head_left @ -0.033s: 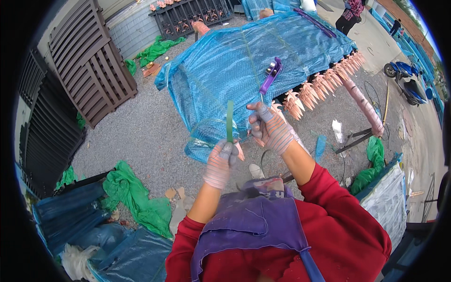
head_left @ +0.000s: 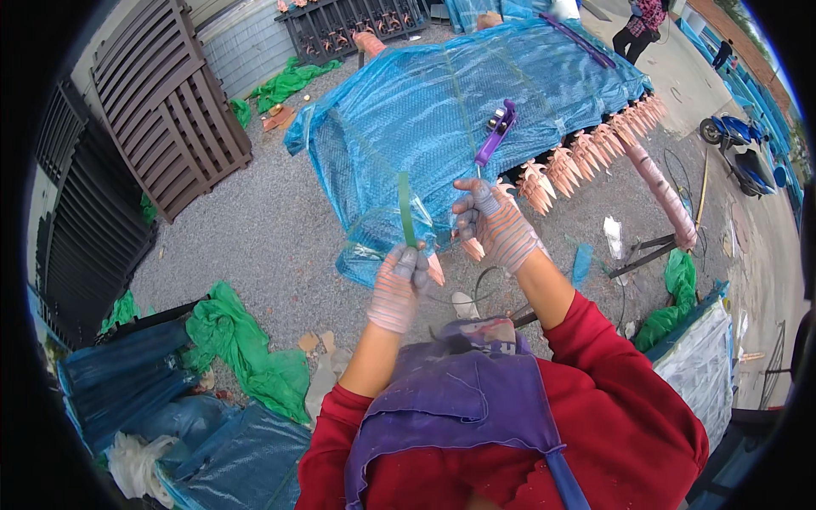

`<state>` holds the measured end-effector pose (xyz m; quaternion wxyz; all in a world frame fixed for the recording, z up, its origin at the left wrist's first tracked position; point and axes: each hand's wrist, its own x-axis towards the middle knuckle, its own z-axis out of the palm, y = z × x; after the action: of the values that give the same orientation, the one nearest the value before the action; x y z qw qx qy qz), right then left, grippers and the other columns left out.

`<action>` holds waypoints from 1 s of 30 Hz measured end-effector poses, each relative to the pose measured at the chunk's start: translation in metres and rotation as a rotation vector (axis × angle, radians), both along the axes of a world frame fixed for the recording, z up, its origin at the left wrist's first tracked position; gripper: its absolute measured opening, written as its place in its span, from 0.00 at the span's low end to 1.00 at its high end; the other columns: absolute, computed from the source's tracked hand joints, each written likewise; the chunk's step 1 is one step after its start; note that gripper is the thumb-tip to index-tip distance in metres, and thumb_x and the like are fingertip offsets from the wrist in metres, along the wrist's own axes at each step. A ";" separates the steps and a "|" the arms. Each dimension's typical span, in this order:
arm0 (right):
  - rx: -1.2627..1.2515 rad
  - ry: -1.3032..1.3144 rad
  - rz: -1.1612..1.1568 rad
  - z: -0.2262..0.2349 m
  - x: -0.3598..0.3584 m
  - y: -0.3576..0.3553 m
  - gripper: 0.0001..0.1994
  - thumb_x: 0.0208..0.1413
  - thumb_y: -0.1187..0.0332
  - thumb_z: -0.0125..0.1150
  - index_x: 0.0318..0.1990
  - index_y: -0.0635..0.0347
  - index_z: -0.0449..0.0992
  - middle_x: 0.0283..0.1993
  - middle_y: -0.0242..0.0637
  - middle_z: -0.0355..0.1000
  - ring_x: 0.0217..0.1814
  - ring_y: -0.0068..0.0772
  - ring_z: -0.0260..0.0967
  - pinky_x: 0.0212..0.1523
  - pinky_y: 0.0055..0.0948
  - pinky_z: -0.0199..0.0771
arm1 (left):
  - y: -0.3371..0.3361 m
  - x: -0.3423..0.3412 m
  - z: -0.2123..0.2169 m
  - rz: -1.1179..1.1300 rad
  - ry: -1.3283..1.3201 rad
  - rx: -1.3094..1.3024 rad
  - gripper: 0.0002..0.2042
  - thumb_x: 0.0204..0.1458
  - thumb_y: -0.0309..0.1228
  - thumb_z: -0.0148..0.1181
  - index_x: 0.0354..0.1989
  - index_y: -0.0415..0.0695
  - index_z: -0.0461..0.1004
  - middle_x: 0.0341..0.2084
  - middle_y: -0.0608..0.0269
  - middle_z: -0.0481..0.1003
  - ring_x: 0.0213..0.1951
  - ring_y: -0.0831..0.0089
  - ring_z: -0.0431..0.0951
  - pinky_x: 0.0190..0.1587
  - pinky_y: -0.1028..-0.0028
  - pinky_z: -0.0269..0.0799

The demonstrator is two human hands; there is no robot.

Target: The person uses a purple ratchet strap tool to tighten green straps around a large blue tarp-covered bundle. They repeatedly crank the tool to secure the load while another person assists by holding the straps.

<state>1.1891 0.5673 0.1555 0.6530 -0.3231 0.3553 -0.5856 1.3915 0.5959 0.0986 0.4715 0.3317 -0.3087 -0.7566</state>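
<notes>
My left hand [head_left: 397, 291], in a striped, grey-fingered glove, pinches a short green plastic strap [head_left: 405, 208] that stands up from the fingers. To its right, my right hand [head_left: 503, 225], gloved alike, has its fingers curled; whether something thin is in them is hidden. Just beyond the right fingertips, a purple hand tool [head_left: 495, 140] with a metal tip lies on a bundle in blue bubble wrap [head_left: 399, 110]. Thin green bands run around this bundle. Pinkish wrapped, leaf-shaped points [head_left: 565, 166] stick out along its right side.
Brown slatted panels [head_left: 170, 110] lean at the left. Green netting [head_left: 246, 348] and blue-wrapped bundles [head_left: 238, 459] lie at the lower left. A pink-wrapped post [head_left: 661, 191] stands on the right, with a blue scooter [head_left: 739, 149] farther off. A person [head_left: 639, 30] stands at the far right.
My left hand has risen slightly, and the green strap's top now leans more to the left. The whole view has shifted a little. Both hands keep much the same pose.
</notes>
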 end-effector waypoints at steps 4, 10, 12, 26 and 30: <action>-0.267 0.657 0.316 -0.046 0.013 0.014 0.26 0.57 0.49 0.54 0.53 0.62 0.68 0.41 0.39 0.71 0.48 0.32 0.68 0.51 0.30 0.67 | -0.014 0.001 0.009 0.157 0.260 0.166 0.08 0.57 0.27 0.54 0.44 0.43 0.71 0.24 0.66 0.72 0.22 0.77 0.72 0.25 0.76 0.72; -0.149 0.732 0.426 -0.054 0.041 0.049 0.12 0.62 0.62 0.48 0.41 0.60 0.74 0.27 0.30 0.70 0.29 0.20 0.66 0.33 0.21 0.68 | -0.023 0.006 0.002 0.348 -0.035 -0.031 0.16 0.57 0.26 0.51 0.54 0.43 0.65 0.44 0.56 0.70 0.38 0.68 0.73 0.33 0.71 0.74; -0.158 0.729 0.381 -0.050 0.032 0.042 0.11 0.62 0.63 0.48 0.39 0.58 0.75 0.26 0.31 0.71 0.27 0.21 0.66 0.31 0.22 0.68 | -0.020 0.009 -0.004 0.514 -0.488 -0.202 0.19 0.56 0.25 0.51 0.57 0.43 0.62 0.51 0.54 0.66 0.44 0.67 0.71 0.37 0.70 0.74; -0.032 0.746 0.511 0.002 0.003 0.028 0.13 0.60 0.59 0.51 0.38 0.60 0.74 0.20 0.24 0.62 0.21 0.14 0.56 0.22 0.18 0.56 | -0.028 0.051 0.018 0.180 -1.147 -0.958 0.10 0.53 0.24 0.51 0.43 0.44 0.73 0.33 0.50 0.76 0.35 0.51 0.76 0.38 0.62 0.72; -0.049 0.891 0.406 0.006 -0.051 0.034 0.12 0.57 0.61 0.56 0.39 0.61 0.74 0.22 0.26 0.65 0.24 0.15 0.59 0.26 0.18 0.60 | -0.054 0.149 0.025 0.570 -1.369 -0.645 0.10 0.59 0.33 0.47 0.36 0.44 0.75 0.24 0.59 0.73 0.28 0.65 0.72 0.32 0.69 0.67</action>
<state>1.1378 0.6017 0.1610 0.5308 -0.6200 0.5161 -0.2596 1.5407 0.5420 0.1237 0.4251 0.6348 -0.6357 -0.1101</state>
